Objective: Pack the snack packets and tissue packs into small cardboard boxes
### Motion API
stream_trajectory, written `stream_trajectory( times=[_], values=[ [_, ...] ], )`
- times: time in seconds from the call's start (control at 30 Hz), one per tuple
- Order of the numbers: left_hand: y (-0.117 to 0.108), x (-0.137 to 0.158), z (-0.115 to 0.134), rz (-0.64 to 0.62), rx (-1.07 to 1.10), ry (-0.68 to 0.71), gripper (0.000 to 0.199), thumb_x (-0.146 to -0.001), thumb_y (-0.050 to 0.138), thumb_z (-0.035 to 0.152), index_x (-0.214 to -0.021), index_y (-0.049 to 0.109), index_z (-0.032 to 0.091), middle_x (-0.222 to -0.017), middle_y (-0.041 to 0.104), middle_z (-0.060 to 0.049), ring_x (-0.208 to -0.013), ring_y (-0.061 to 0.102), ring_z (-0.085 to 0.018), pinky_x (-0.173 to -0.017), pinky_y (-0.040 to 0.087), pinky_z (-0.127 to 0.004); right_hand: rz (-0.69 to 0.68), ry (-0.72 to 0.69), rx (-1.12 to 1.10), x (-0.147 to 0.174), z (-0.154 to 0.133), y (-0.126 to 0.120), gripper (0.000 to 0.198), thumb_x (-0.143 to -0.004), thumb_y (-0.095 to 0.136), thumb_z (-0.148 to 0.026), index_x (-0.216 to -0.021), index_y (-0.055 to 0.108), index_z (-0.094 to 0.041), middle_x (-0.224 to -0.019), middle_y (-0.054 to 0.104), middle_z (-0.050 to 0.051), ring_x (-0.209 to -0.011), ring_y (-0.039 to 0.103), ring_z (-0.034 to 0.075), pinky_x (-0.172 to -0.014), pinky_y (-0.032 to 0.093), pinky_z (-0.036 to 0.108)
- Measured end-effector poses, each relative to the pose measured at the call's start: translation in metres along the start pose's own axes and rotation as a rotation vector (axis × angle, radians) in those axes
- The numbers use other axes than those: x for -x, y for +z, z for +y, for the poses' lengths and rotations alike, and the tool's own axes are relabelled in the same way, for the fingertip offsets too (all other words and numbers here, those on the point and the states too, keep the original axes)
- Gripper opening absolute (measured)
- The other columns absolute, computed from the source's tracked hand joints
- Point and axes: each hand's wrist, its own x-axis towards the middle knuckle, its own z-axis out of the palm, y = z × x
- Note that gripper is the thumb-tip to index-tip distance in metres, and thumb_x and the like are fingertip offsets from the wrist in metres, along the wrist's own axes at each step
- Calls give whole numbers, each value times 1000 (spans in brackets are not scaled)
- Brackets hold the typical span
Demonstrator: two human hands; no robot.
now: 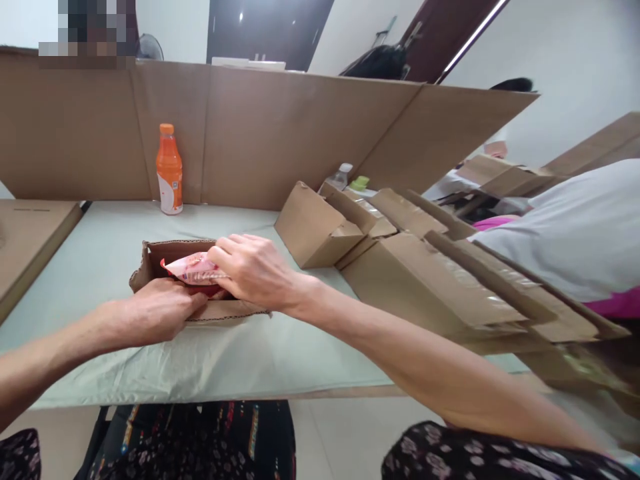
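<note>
In front of me on the pale green cloth stands a small open cardboard box [165,248]. My right hand [255,270] is closed on a pink and white snack packet [193,268], which lies tilted in the mouth of the box. My left hand [167,310] reaches over the near left rim, its fingers curled down inside beside the packet. Something red shows under the packet, mostly covered by my hands. What the left fingers grip, if anything, is hidden.
An orange drink bottle [170,173] stands against a tall cardboard panel [300,133]. Several cardboard cartons [425,287] lean together on the right, near a person in a white top [585,227]. A flat carton [35,233] lies at the left edge.
</note>
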Motion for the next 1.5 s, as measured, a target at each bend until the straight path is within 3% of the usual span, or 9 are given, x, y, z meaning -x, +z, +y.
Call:
stream_trajectory(
  times=[0.13, 0.27, 0.43, 0.6, 0.7, 0.9, 1.2, 1.33, 1.5],
  values=[
    [-2, 6, 4, -132, -88, -39, 24, -84, 56, 7, -98, 71, 19, -96, 78, -10, -92, 74, -29, -87, 60, -42, -276, 93, -64, -11, 0, 18, 5, -95, 67, -21, -94, 72, -21, -109, 77, 10, -89, 70, 24, -81, 52, 37],
    [-4, 19, 3, -111, -93, -35, 24, -89, 62, 12, -110, 71, 18, -111, 78, -13, -107, 74, -33, -95, 60, -46, -170, 113, -273, 18, 13, 2, 26, -105, 52, -31, -96, 75, -24, -111, 80, 6, -99, 75, 25, -93, 54, 42],
    [6, 64, -6, 421, -47, 71, 44, -101, 59, 22, -144, 59, 29, -152, 63, -9, -142, 60, -30, -117, 53, -48, 240, 429, -386, 80, 20, -13, 19, -100, 62, -37, -95, 77, -27, -115, 82, 5, -110, 76, 27, -102, 56, 46],
    [42, 102, -15, 801, 98, -358, 66, -101, 66, 37, -161, 39, 44, -166, 49, -3, -147, 55, -35, -125, 47, -61, 422, 708, -568, 118, 15, 12, 28, -100, 63, -50, -98, 77, -26, -116, 81, 9, -111, 75, 28, -102, 58, 46],
    [67, 99, -19, 808, 271, -479, 70, -102, 62, 46, -164, 32, 39, -167, 47, -8, -148, 54, -37, -125, 43, -68, 460, 682, -703, 114, 14, 35, 44, -101, 58, -63, -115, 77, -25, -136, 75, 11, -131, 67, 31, -114, 53, 50],
    [80, 69, -19, 871, 198, -401, 53, -106, 58, 41, -157, 44, 37, -151, 66, -5, -143, 61, -29, -121, 52, -52, 504, 732, -957, 90, 23, 66, 79, -93, 60, -78, -153, 55, -27, -167, 49, 15, -150, 52, 33, -121, 47, 55],
    [64, 65, -31, 856, 285, -422, 40, -106, 55, 43, -144, 57, 32, -134, 74, -5, -130, 68, -29, -115, 55, -50, 560, 613, -919, 81, 20, 66, 48, -100, 57, -68, -112, 79, -27, -127, 77, 10, -127, 68, 28, -117, 50, 51],
    [54, 65, -41, 855, 300, -438, 30, -108, 49, 40, -132, 65, 31, -134, 73, -4, -128, 68, -28, -112, 57, -46, 563, 634, -795, 75, 33, 64, 33, -96, 67, -57, -103, 83, -29, -145, 67, 9, -139, 60, 30, -122, 44, 54],
    [65, 60, -40, 935, 285, -412, 24, -102, 59, 36, -122, 70, 28, -131, 72, -7, -125, 68, -30, -109, 59, -49, 341, 603, -832, 49, 58, 67, 30, -93, 70, -51, -106, 85, -28, -146, 66, 9, -144, 56, 30, -119, 46, 50]
  ],
)
